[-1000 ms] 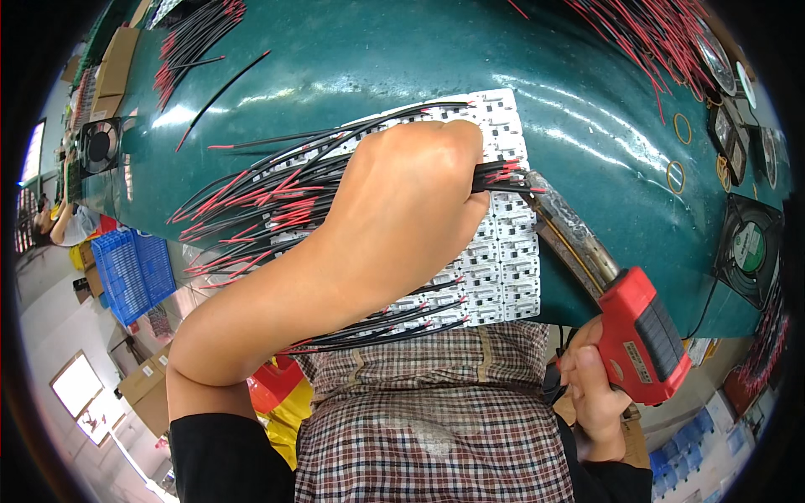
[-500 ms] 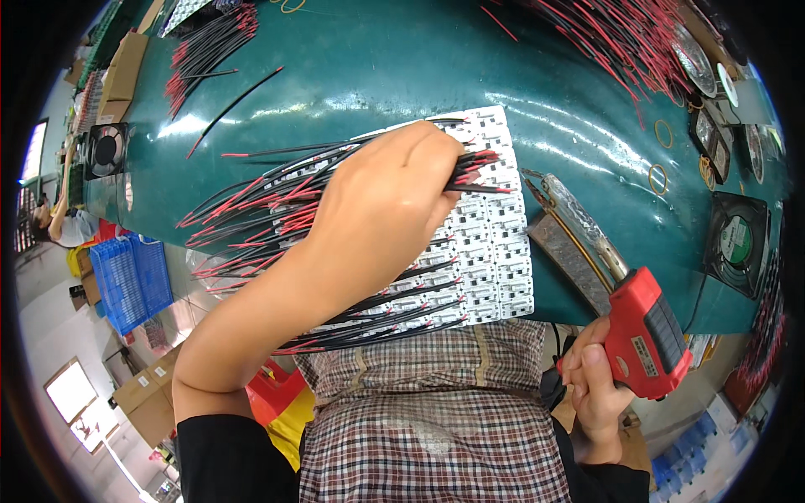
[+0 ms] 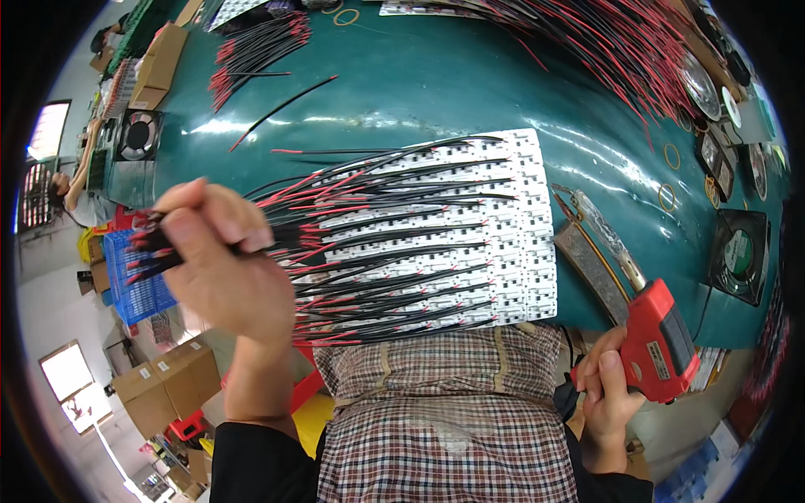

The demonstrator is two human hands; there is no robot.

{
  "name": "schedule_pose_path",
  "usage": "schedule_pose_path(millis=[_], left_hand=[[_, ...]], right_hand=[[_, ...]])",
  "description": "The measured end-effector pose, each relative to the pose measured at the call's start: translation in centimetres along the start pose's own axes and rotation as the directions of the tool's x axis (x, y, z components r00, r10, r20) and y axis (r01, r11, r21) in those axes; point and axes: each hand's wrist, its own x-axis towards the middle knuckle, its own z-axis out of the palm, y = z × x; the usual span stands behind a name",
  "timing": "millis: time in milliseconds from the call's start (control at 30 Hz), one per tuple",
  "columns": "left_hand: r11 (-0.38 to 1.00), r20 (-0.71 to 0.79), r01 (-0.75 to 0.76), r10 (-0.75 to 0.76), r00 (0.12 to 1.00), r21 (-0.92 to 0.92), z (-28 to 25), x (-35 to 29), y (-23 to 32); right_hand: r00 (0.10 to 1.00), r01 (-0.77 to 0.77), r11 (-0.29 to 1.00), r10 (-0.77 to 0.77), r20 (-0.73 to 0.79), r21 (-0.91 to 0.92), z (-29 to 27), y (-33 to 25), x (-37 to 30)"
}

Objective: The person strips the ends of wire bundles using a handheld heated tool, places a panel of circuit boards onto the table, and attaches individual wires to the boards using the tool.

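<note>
My left hand (image 3: 226, 260) is closed around a bundle of short black wires with red ends (image 3: 149, 251), lifted left of the work and slightly blurred. My right hand (image 3: 610, 381) grips the handle of a red and black soldering gun (image 3: 658, 339). Its metal barrel points up and left, its tip close to a dark metal block (image 3: 592, 267). Between the hands lies a panel of white circuit boards (image 3: 532, 226). Rows of black wires (image 3: 419, 245) run across it, their loose red ends hanging over its left side.
A large heap of red and black wires (image 3: 620, 59) covers the back right of the green table (image 3: 402, 84). A smaller wire pile (image 3: 260, 54) and a single wire (image 3: 281, 113) lie back left. Small fans (image 3: 738, 256) stand at the sides. A blue basket (image 3: 138, 293) sits beyond the left edge. Another person (image 3: 75, 189) is far left.
My left hand has moved left from over the boards, turned over, and carries the wire bundle with it. The right hand holds the soldering gun much as before. The whole view has shifted slightly.
</note>
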Motion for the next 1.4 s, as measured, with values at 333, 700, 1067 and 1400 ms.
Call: schedule_pose_path(millis=[333,700,1067,1400], left_hand=[[0.980,0.082,0.157,-0.168,0.982,0.122,0.5,-0.4,-0.9],[0.776,0.206,-0.048,-0.107,0.973,0.630,2.6,2.5,4.2],[0.649,0.601,-0.234,-0.427,0.676,0.724,9.2,-5.0,-1.1],[0.671,0.544,-0.175,-0.390,0.743,0.720,9.9,-5.9,-3.2]], right_hand=[[1.000,0.015,0.998,-0.015,0.001,0.067,-0.3,0.3,-0.7],[0.999,-0.027,0.999,0.028,-0.025,0.031,-0.7,0.5,-0.6],[0.992,-0.111,0.993,0.113,0.056,-0.042,-1.1,0.4,-0.6],[0.980,-0.186,0.974,0.194,0.047,-0.129,-0.9,0.3,-0.6]])
